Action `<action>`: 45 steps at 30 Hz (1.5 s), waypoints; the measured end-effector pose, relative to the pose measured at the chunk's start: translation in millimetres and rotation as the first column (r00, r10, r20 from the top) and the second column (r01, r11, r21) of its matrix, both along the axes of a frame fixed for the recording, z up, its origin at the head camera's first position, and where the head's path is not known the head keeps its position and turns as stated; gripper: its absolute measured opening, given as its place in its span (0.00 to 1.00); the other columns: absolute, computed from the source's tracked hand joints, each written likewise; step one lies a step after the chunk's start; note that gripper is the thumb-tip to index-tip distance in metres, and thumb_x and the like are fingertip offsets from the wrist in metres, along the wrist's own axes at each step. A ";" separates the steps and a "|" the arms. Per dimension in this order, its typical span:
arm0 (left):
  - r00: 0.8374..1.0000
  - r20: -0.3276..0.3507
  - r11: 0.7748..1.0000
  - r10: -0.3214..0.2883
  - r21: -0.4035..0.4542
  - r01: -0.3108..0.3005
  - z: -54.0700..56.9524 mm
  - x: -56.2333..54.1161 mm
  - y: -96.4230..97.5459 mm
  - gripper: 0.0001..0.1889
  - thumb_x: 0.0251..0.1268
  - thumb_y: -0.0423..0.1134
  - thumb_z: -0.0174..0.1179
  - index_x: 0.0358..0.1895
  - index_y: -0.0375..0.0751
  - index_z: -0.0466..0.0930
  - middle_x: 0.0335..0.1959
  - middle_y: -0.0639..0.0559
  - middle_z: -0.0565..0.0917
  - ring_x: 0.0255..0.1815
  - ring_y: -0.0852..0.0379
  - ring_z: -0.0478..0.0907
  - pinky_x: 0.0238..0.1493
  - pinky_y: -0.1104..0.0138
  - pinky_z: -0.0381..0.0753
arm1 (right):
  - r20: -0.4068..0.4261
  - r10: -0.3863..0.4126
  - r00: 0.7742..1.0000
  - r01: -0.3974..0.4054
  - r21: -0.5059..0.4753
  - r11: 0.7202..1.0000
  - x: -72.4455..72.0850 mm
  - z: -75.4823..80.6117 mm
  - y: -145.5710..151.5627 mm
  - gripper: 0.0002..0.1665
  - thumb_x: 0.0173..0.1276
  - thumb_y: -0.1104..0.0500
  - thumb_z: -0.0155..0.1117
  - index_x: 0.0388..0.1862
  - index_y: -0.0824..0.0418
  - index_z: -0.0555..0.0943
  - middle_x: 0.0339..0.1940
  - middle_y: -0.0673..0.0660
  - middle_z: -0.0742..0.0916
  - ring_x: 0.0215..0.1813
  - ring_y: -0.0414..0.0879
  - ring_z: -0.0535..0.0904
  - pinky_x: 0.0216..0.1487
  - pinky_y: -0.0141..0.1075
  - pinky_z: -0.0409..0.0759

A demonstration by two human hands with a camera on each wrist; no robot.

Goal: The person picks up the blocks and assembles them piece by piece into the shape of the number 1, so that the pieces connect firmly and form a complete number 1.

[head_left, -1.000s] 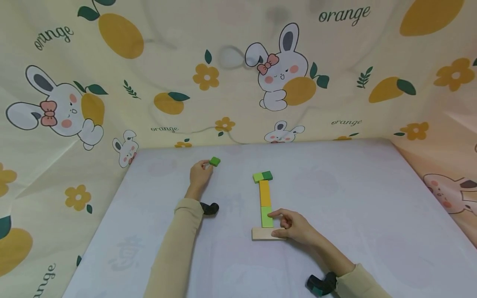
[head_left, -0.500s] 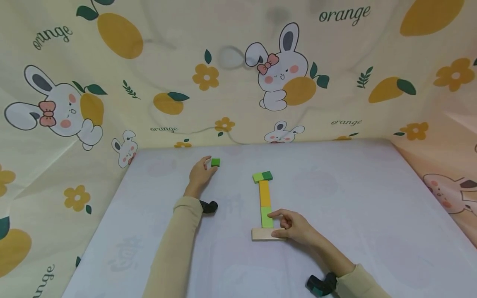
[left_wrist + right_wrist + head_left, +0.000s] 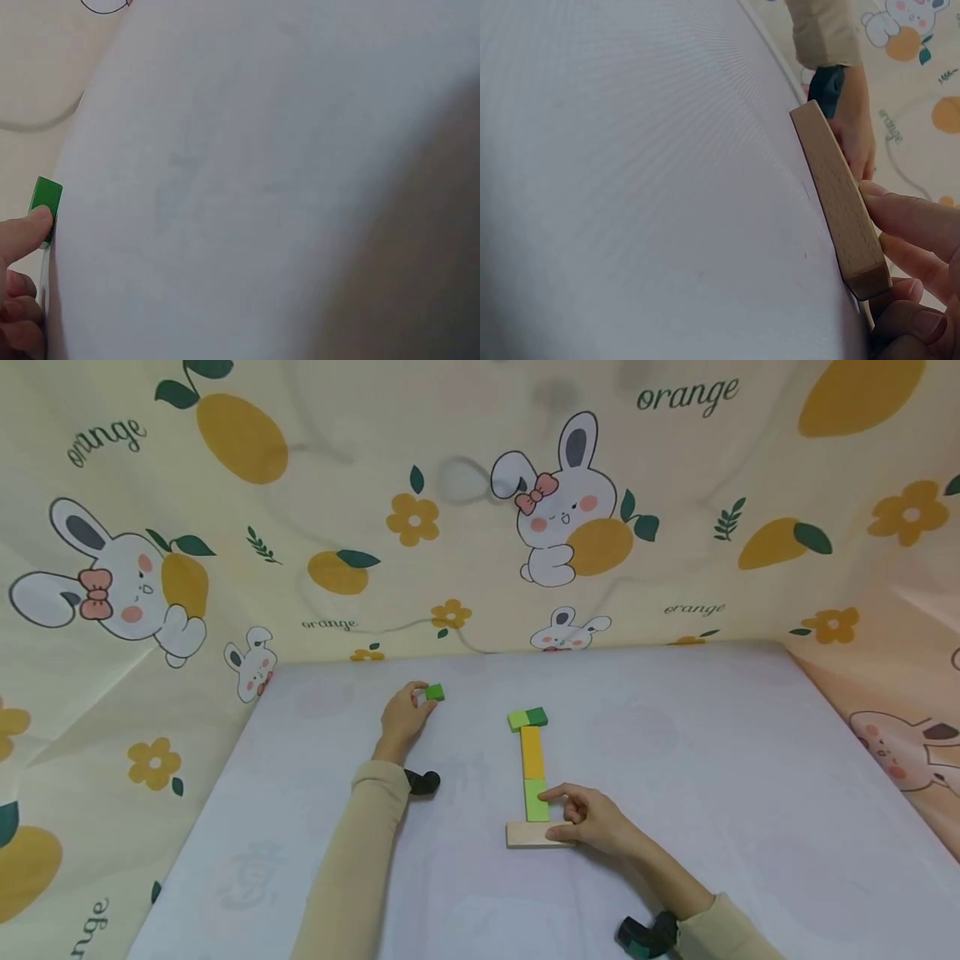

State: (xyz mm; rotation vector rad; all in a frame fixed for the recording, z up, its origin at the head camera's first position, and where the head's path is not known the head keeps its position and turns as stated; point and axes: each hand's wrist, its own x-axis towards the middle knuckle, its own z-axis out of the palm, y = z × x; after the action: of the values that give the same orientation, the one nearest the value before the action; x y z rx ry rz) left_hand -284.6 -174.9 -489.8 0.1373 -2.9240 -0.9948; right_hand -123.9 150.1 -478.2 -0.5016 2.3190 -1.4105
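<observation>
At the far left of the table my left hand (image 3: 402,720) pinches a small green block (image 3: 435,692) between thumb and fingers. The left wrist view shows the thumb pressed on this green block (image 3: 46,193). My right hand (image 3: 600,822) rests at the near end of a row of blocks. Its index fingertip touches a light green block (image 3: 535,802), and its thumb lies on a plain wooden block (image 3: 527,836) set crosswise. Beyond the light green block runs a yellow block (image 3: 532,753). A small light green block (image 3: 517,721) and a dark green block (image 3: 537,717) top the row.
White cloth covers the table (image 3: 712,760). Behind it hangs a cream curtain (image 3: 465,552) printed with rabbits and oranges. A black wrist device (image 3: 423,782) is on the left wrist and another black device (image 3: 648,937) on the right.
The green block has turned in my left hand's fingertips, while that hand stays near the same place. My right hand and the row of blocks keep still.
</observation>
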 end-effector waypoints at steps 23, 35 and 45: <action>0.991 -0.130 0.983 -0.024 0.175 0.047 6.5 12.8 15.3 0.21 0.61 0.44 0.65 0.55 0.39 0.78 0.23 0.55 0.63 0.25 0.58 0.58 0.29 0.69 0.58 | -0.042 0.006 0.999 -0.006 0.003 1.000 1.2 3.2 -0.2 0.30 0.56 0.58 0.73 0.56 0.66 0.78 0.20 0.47 0.66 0.24 0.33 0.60 0.30 0.27 0.62; 0.987 -0.148 0.978 -0.057 0.190 0.085 11.1 25.1 20.6 0.21 0.61 0.44 0.65 0.54 0.38 0.78 0.25 0.54 0.63 0.26 0.57 0.59 0.31 0.68 0.59 | -0.038 0.004 0.999 -0.003 0.019 1.000 0.3 -0.1 -0.6 0.29 0.55 0.56 0.74 0.55 0.65 0.78 0.20 0.46 0.66 0.24 0.32 0.61 0.31 0.27 0.63; 0.976 -0.196 0.970 -0.090 0.206 0.131 12.1 35.0 25.1 0.20 0.59 0.42 0.67 0.52 0.37 0.78 0.23 0.54 0.63 0.25 0.58 0.58 0.30 0.68 0.59 | -0.025 -0.002 1.000 0.003 0.024 1.000 0.2 3.5 -1.3 0.30 0.56 0.57 0.73 0.56 0.65 0.78 0.19 0.47 0.65 0.24 0.33 0.60 0.31 0.27 0.62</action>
State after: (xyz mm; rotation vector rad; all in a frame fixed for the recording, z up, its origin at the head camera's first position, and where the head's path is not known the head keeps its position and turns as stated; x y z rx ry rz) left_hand -249.6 -149.8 -477.7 -0.1079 -2.6733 -1.2697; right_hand -123.6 148.8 -474.7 -0.5125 2.3544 -1.3834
